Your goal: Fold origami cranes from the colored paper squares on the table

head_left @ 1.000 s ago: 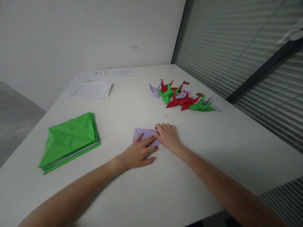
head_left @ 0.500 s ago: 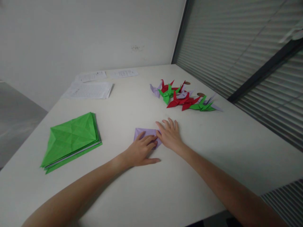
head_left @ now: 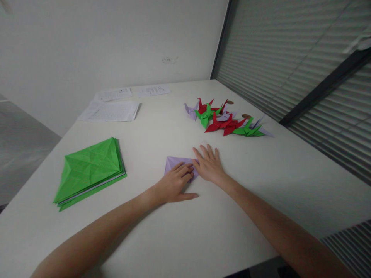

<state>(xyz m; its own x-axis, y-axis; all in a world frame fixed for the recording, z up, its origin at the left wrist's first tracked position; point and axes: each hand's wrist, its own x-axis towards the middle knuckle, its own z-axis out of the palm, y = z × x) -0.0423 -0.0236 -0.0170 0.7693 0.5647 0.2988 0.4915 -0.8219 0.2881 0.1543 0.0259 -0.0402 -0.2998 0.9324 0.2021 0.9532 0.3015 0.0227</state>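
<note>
A folded piece of lilac origami paper [head_left: 173, 162] lies flat on the white table [head_left: 162, 239], partly covered by both hands. My left hand [head_left: 175, 183] rests over its near side, fingers on the paper and thumb stretched out along the tabletop. At the paper's right end, the thumb of my right hand [head_left: 209, 166] touches it, while the other fingers are spread on the table. Neither hand grips the sheet. The folds under my left fingers are hidden.
To the left lies a stack of creased green paper sheets [head_left: 92, 164]. Several folded paper cranes in red [head_left: 214, 124], green [head_left: 204, 117] and lilac [head_left: 191, 112] stand at the back right, near two small brown discs. Printed papers [head_left: 111, 111] lie at the back left. Window blinds [head_left: 275, 58] border the right side.
My left index finger has shifted right, closer to the other fingers. The fingers of my right hand lie a little straighter and more spread. The paper has stayed in place.
</note>
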